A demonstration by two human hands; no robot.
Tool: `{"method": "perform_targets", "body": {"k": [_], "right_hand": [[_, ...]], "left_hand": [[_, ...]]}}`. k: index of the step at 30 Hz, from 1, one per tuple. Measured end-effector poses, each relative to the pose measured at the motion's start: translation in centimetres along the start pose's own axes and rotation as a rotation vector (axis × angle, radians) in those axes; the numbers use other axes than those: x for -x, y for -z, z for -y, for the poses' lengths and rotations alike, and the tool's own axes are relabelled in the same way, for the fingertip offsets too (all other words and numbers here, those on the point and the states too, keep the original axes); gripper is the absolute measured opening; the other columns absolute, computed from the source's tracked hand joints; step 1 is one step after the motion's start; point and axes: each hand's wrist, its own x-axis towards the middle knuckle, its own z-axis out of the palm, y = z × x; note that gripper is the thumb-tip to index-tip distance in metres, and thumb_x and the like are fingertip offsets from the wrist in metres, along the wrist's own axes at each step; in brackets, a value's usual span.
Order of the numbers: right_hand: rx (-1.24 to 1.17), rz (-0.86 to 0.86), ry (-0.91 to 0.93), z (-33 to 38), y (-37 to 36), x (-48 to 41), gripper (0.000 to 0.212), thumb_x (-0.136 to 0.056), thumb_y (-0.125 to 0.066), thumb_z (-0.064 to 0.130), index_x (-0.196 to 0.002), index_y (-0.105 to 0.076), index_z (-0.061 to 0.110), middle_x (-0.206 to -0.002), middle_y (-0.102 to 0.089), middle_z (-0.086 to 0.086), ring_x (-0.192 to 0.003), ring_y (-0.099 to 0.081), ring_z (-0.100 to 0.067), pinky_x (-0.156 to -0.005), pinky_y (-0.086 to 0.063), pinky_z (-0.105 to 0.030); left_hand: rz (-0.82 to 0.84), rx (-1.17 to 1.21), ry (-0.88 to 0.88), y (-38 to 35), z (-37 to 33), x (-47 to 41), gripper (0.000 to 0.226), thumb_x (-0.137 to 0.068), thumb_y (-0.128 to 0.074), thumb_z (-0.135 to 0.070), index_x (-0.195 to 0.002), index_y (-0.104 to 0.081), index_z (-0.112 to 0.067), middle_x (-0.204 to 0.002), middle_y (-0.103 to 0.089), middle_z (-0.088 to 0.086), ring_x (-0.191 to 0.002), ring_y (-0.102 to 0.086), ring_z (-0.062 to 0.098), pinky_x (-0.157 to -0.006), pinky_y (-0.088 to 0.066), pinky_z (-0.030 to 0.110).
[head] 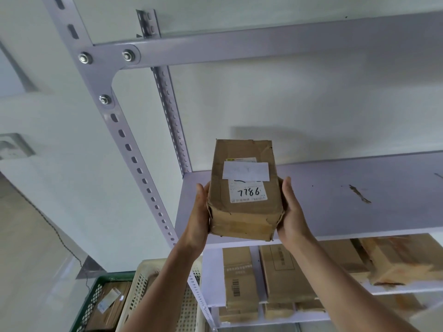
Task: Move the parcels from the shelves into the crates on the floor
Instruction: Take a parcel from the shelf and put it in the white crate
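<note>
One parcel (243, 190): brown, marked 7786, held up before the shelf (335, 192).
Left hand (200, 212): clasps its left side, fingers hidden behind.
Right hand (291, 212): clasps its right side, fingers hidden.
Green crate (96, 298): lower left, cut off.

— What's at the back?
— A plain white wall (263, 104).
— And off to the left?
— A pale plate (14, 146) on it, perhaps a socket, too blurred to tell. Below, a thin dark cable (58, 236) trails across the beige floor (21, 248).
</note>
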Motion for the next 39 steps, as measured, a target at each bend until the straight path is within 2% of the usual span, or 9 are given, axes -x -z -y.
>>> {"method": "perform_targets", "body": {"k": [6, 10, 16, 20, 23, 27, 29, 34, 39], "right_hand": [[-0.033, 0.002, 0.076, -0.2, -0.5, 2.0, 0.07, -0.105, -0.036, 0.055, -0.149, -0.043, 0.001, -0.142, -0.06, -0.029, -0.13, -0.063, -0.046, -0.099, -0.056, -0.068], [-0.026, -0.019, 0.09, -0.7, -0.5, 3.5, 0.071, -0.1, -0.04, 0.05, -0.149, -0.038, -0.002, -0.145, -0.055, -0.03, -0.133, -0.059, -0.047, -0.105, -0.047, -0.076], [-0.019, 0.032, 0.096, -1.8, -1.1, 6.7, 0.066, -0.106, -0.034, 0.054, -0.152, -0.042, 0.007, -0.146, -0.058, -0.023, -0.135, -0.06, -0.042, -0.105, -0.05, -0.073], [-0.053, 0.036, 0.086, -2.6, -2.3, 9.7, 0.063, -0.105, -0.033, 0.06, -0.157, -0.045, 0.027, -0.149, -0.062, -0.011, -0.137, -0.061, -0.034, -0.102, -0.056, -0.062], [-0.032, 0.025, 0.098, -3.3, -4.3, 12.6, 0.063, -0.107, -0.031, 0.06, -0.157, -0.048, 0.026, -0.148, -0.064, -0.012, -0.136, -0.062, -0.035, -0.098, -0.06, -0.054], [-0.022, -0.061, 0.115, -4.9, -7.5, 17.4, 0.059, -0.108, -0.034, 0.058, -0.15, -0.057, 0.023, -0.137, -0.071, -0.012, -0.125, -0.07, -0.031, -0.082, -0.065, -0.039], [-0.03, -0.091, 0.124, -5.9, -9.3, 19.9, 0.055, -0.11, -0.034, 0.055, -0.149, -0.058, 0.024, -0.135, -0.073, -0.009, -0.123, -0.071, -0.029, -0.081, -0.065, -0.037], [-0.044, -0.102, 0.082, -8.8, -14.0, 25.7, 0.06, -0.109, -0.032, 0.055, -0.153, -0.054, 0.021, -0.142, -0.068, -0.011, -0.13, -0.067, -0.03, -0.087, -0.064, -0.039], [-0.041, -0.119, -0.03, -13.0, -19.2, 29.1, 0.061, -0.103, -0.038, 0.058, -0.154, -0.052, 0.027, -0.149, -0.064, -0.009, -0.137, -0.061, -0.03, -0.106, -0.057, -0.054]], "left_hand": [[-0.004, 0.033, 0.031, -0.5, 1.0, 2.2, 0.073, -0.111, -0.004, -0.062, -0.164, -0.042, -0.028, -0.155, -0.061, 0.01, -0.144, -0.059, 0.032, -0.119, -0.045, 0.062], [-0.003, 0.037, 0.033, -0.9, 1.3, 4.1, 0.073, -0.108, -0.008, -0.069, -0.158, -0.052, -0.039, -0.153, -0.065, 0.003, -0.144, -0.059, 0.025, -0.124, -0.038, 0.059], [-0.014, 0.035, -0.01, -0.9, 1.2, 7.8, 0.065, -0.105, -0.018, -0.077, -0.154, -0.051, -0.052, -0.155, -0.062, -0.004, -0.146, -0.057, 0.019, -0.125, -0.035, 0.055], [-0.023, 0.031, -0.013, 0.0, 1.2, 10.7, 0.074, -0.104, -0.021, -0.078, -0.16, -0.048, -0.039, -0.157, -0.06, 0.001, -0.148, -0.054, 0.022, -0.125, -0.041, 0.047], [0.023, 0.06, 0.015, 1.5, 1.1, 13.5, 0.075, -0.109, -0.014, -0.068, -0.163, -0.046, -0.026, -0.157, -0.061, 0.003, -0.148, -0.055, 0.021, -0.117, -0.048, 0.03], [0.063, 0.08, 0.042, 4.2, 1.2, 18.1, 0.075, -0.111, -0.008, -0.063, -0.166, -0.039, -0.023, -0.16, -0.057, 0.003, -0.15, -0.052, 0.019, -0.114, -0.048, 0.025], [0.075, 0.097, 0.069, 5.9, 1.3, 20.7, 0.075, -0.11, -0.008, -0.063, -0.167, -0.037, -0.025, -0.163, -0.054, 0.003, -0.152, -0.05, 0.019, -0.119, -0.046, 0.029], [0.078, 0.126, 0.12, 10.6, 2.1, 26.5, 0.072, -0.111, -0.007, -0.06, -0.169, -0.032, -0.025, -0.167, -0.048, 0.005, -0.157, -0.043, 0.026, -0.13, -0.029, 0.058], [0.019, 0.13, 0.207, 16.3, 4.5, 31.3, 0.075, -0.11, -0.013, -0.061, -0.168, -0.035, -0.019, -0.165, -0.05, 0.009, -0.156, -0.043, 0.03, -0.129, -0.028, 0.064]]}}
